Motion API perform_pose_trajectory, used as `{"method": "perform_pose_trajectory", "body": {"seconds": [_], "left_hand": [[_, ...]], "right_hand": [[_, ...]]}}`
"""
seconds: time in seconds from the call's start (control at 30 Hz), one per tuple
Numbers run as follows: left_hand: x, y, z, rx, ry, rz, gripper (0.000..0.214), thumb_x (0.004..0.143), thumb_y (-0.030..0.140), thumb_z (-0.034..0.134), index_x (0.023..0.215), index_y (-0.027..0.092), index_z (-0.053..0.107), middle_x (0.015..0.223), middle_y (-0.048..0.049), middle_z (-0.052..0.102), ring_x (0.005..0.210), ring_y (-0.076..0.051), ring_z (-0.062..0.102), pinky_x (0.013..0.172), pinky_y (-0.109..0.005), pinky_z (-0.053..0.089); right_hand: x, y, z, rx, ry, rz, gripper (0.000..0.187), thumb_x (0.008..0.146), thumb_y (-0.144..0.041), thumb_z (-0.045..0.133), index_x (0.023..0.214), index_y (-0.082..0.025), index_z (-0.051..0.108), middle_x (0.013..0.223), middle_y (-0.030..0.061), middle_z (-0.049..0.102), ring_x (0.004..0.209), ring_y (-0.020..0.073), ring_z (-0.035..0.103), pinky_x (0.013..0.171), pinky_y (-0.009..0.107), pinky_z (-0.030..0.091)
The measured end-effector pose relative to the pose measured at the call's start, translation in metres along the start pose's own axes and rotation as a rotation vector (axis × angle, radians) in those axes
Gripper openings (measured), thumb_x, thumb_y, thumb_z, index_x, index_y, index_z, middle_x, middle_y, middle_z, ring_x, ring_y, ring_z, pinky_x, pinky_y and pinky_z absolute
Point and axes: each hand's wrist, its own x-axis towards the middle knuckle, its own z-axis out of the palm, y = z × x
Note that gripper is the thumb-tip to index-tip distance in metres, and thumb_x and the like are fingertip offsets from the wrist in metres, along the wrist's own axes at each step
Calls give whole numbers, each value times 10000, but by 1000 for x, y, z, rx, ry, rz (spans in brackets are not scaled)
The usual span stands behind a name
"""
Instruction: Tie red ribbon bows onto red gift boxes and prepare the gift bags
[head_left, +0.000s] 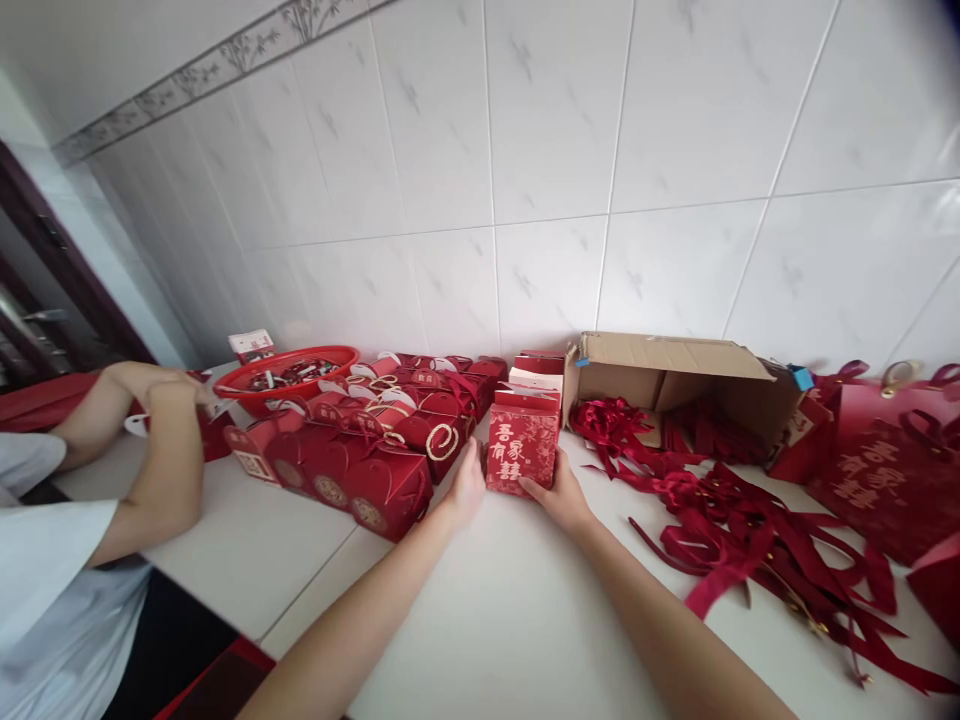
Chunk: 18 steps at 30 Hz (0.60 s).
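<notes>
A small red gift bag [523, 447] with gold characters stands upright on the white counter [510, 610], at the front of a row of similar red bags [537, 372]. My left hand [466, 487] is pressed flat against the bag's left side. My right hand [561, 494] grips its lower right corner, fingers curled on the front. Both hands hold the bag between them.
Several closed red gift boxes [352, 450] lie to the left, with a red tray [289, 372] behind. An open cardboard box [675, 385] lies on its side at the wall, red ribbons [750, 540] spilling out. Larger red bags [877, 480] sit far right. Another person's arms [161, 440] work at left.
</notes>
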Motion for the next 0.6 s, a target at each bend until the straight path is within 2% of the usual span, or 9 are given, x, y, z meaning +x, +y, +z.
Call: {"method": "perform_pose_trajectory", "body": {"seconds": [0.1, 0.17, 0.23, 0.3, 0.37, 0.43, 0.47, 0.5, 0.6], "left_hand": [[-63, -8, -23, 75, 0, -68, 422, 933, 428, 389, 1271, 231, 546, 1501, -29, 346, 1422, -155, 205, 1193, -327, 140], [-107, -4, -40, 141, -34, -134, 392, 886, 384, 514, 1252, 259, 573, 1513, -16, 316, 1429, -174, 178, 1197, -378, 113], [-143, 17, -51, 247, -138, -186, 391, 805, 355, 641, 1188, 273, 636, 1418, -54, 471, 1381, -229, 320, 1171, -413, 219], [-159, 60, -54, 463, -201, -121, 305, 816, 414, 614, 1010, 211, 733, 1201, -138, 643, 1178, -324, 556, 1063, -484, 380], [-149, 119, -53, 772, -196, 38, 270, 798, 396, 629, 854, 167, 763, 997, -147, 712, 963, -331, 654, 960, -459, 464], [-115, 179, -54, 910, -1, 338, 244, 776, 392, 633, 818, 178, 743, 953, -104, 719, 973, -293, 646, 937, -376, 484], [-91, 206, -57, 960, 120, 462, 284, 813, 419, 566, 854, 183, 718, 983, -86, 713, 995, -273, 639, 914, -353, 497], [-64, 229, -61, 1045, 261, 512, 326, 858, 436, 483, 931, 191, 685, 1030, -64, 702, 1014, -246, 635, 900, -338, 506], [24, 269, -83, 1173, 453, 480, 356, 880, 404, 482, 1104, 153, 601, 1165, -96, 640, 1096, -251, 587, 949, -374, 469]], "right_hand": [[0, 2, 1, 20, -47, 28, 733, 667, -448, 695, 1265, -182, 366, 1276, 131, 562, 1137, 264, 565, 948, 397, 474], [-1, 1, 2, 26, -52, 44, 735, 667, -448, 695, 1262, -179, 357, 1272, 141, 558, 1141, 273, 562, 956, 422, 469], [-3, -2, 2, 32, -54, 44, 728, 678, -437, 691, 1265, -174, 351, 1279, 148, 550, 1155, 276, 553, 967, 434, 461], [-5, -6, 1, 38, -55, 38, 725, 691, -431, 683, 1276, -170, 342, 1292, 151, 538, 1171, 276, 542, 971, 435, 459], [-7, -9, 1, 44, -52, 35, 730, 702, -433, 675, 1287, -163, 333, 1300, 155, 530, 1180, 276, 536, 970, 431, 461], [-7, -10, 2, 42, -49, 45, 724, 706, -436, 670, 1286, -160, 336, 1298, 158, 531, 1178, 280, 537, 965, 433, 466], [-7, -10, 3, 37, -49, 54, 718, 709, -438, 668, 1285, -162, 339, 1295, 155, 534, 1176, 281, 538, 964, 436, 467], [-7, -9, 4, 30, -52, 64, 712, 712, -438, 666, 1286, -167, 342, 1291, 150, 538, 1172, 281, 541, 965, 438, 467], [-5, -5, 7, 3, -43, 78, 709, 719, -433, 662, 1305, -181, 352, 1265, 133, 562, 1157, 286, 553, 965, 441, 473]]}}
